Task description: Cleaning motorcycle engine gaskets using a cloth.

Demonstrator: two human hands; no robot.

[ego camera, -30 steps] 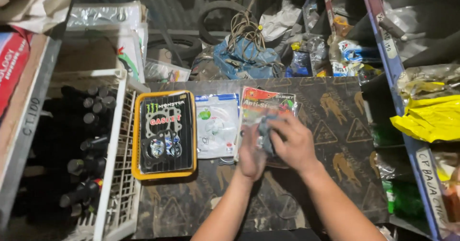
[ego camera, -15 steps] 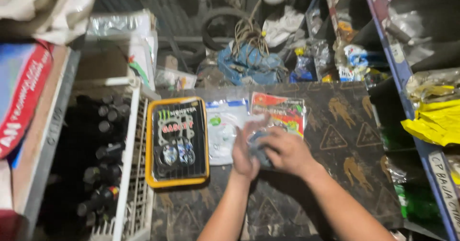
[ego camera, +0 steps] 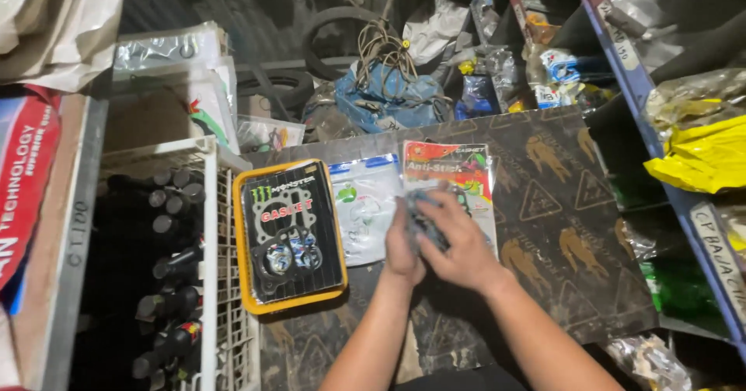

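- Both hands have shifted slightly, staying together over the red packet while the view has tilted and drawn a little closer than half a second ago.
- Landmark: a black packet with a yellow border [ego camera: 289, 235] lies flat on a dark patterned mat [ego camera: 575, 228].
- Just right of the yellow-bordered packet lies a clear packet with blue trim [ego camera: 361, 208], and right of that a red packet [ego camera: 447, 169] with colourful print; the three sit side by side, edges close or touching.
- The left hand [ego camera: 402, 245], right of the yellow-bordered packet, is curled, its fingers closed against a small crumpled grey-blue bundle [ego camera: 423, 220].
- The right hand [ego camera: 464, 243] is also curled, its fingers wrapped over the same bundle from the other side, so the two hands are pressed together around it.
- The bundle is held just above the lower part of the red packet; what it is made of cannot be told.
- Left of the yellow-bordered packet stands a white wire crate [ego camera: 211, 267] filled with dark bottles [ego camera: 167, 259].
- Beyond the packets, further from the person, sits a blue bag [ego camera: 388, 99] topped with a tangle of cord.
- Far right of the landmark, a blue shelf frame [ego camera: 660, 150] holds a yellow plastic bag [ego camera: 699, 154].
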